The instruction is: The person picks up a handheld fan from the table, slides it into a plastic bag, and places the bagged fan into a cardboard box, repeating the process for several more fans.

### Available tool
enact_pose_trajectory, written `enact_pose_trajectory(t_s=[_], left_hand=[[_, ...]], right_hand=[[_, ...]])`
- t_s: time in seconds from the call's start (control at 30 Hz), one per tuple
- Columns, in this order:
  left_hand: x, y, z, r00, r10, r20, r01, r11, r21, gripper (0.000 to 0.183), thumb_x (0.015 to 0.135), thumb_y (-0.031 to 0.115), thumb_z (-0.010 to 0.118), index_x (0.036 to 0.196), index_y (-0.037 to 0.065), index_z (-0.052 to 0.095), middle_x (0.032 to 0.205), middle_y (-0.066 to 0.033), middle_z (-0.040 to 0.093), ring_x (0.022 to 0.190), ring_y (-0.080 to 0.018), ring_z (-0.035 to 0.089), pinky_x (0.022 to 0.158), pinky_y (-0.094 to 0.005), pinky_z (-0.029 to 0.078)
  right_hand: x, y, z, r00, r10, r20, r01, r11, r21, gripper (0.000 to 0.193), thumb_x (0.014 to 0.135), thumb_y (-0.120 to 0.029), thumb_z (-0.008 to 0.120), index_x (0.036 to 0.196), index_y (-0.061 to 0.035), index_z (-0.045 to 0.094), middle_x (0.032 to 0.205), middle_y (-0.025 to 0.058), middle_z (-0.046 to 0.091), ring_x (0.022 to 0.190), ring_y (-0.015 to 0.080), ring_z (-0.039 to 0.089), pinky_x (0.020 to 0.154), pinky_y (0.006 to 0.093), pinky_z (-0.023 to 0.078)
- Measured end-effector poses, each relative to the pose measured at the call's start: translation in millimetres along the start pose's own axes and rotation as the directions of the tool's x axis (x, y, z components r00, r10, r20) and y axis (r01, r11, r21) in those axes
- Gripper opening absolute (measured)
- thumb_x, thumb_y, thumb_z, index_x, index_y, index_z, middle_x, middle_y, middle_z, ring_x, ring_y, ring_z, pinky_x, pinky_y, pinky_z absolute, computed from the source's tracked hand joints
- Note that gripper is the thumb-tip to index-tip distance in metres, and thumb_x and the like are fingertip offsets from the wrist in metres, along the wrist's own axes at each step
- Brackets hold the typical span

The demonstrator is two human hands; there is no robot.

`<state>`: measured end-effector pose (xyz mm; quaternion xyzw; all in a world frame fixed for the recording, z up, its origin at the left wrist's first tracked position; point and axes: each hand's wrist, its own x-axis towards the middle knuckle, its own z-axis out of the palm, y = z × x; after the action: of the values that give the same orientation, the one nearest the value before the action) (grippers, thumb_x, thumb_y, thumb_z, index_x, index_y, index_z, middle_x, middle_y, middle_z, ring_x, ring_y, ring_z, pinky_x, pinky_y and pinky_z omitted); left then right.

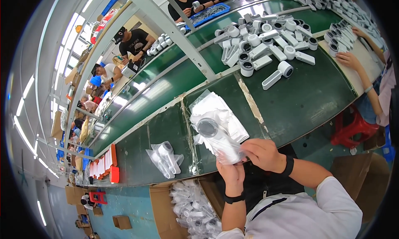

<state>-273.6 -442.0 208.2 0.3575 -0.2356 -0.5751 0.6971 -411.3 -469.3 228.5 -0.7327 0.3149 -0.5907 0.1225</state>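
Observation:
In front of me is a white long-handled device [222, 141] with a round grey-rimmed head, inside a clear plastic bag. My left hand [231, 174] closes round the bagged handle end from below. At the same end, my right hand [266, 155] has its fingers closed on the edge of the clear bag [236, 155]. Below the device's head lies a stack of flat white bags [214, 104] on the green bench. Two more bagged devices [165, 158] rest on the bench to the left.
A heap of unbagged devices [266, 37] covers the far right bench [307, 89]. Beneath the near edge, a cardboard box [160, 201] holds many bagged devices. Orange trays [112, 164] stand at far left. A metal post [183, 35] rises beyond the bench. A co-worker's hands [349, 59] touch devices at right.

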Motion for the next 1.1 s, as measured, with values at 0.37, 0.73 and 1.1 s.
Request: enact_pose_trajectory(t_s=[0.37,0.73,1.1], left_hand=[[-6,8,-5,0.952,0.085,-0.296,-0.063,0.995,0.083,0.026,0.099,0.030,0.051,0.107,0.005,0.051,0.080,-0.0089,0.058,0.064,-0.0194,0.059,0.050,-0.0313,0.049],[6,156,-164,0.426,0.865,-0.264,-0.025,0.303,0.953,0.037,0.095,0.024,0.055,0.109,-0.011,0.056,0.099,-0.0223,0.064,0.088,-0.0282,0.060,0.083,-0.0375,0.047],[62,168,-255,0.593,0.795,-0.125,0.377,-0.138,0.916,0.034,0.088,0.017,0.053,0.112,-0.007,0.058,0.107,-0.0263,0.058,0.102,-0.0424,0.055,0.089,-0.0470,0.044]], right_hand=[[-21,-17,5,0.952,-0.298,0.072,0.296,0.955,0.031,0.018,0.074,-0.002,0.069,0.092,-0.0013,0.066,0.088,0.0091,0.068,0.066,0.0197,0.066,0.054,0.0286,0.052],[-34,52,-6,0.863,0.400,0.307,-0.441,0.894,0.074,0.011,0.081,-0.010,0.069,0.086,0.0004,0.068,0.069,0.0076,0.064,0.054,0.0119,0.057,0.052,0.0253,0.046],[-39,58,-9,0.779,0.559,0.284,-0.605,0.790,0.104,0.014,0.085,-0.011,0.067,0.090,0.0016,0.069,0.072,0.0060,0.067,0.059,0.0073,0.058,0.055,0.0231,0.048]])
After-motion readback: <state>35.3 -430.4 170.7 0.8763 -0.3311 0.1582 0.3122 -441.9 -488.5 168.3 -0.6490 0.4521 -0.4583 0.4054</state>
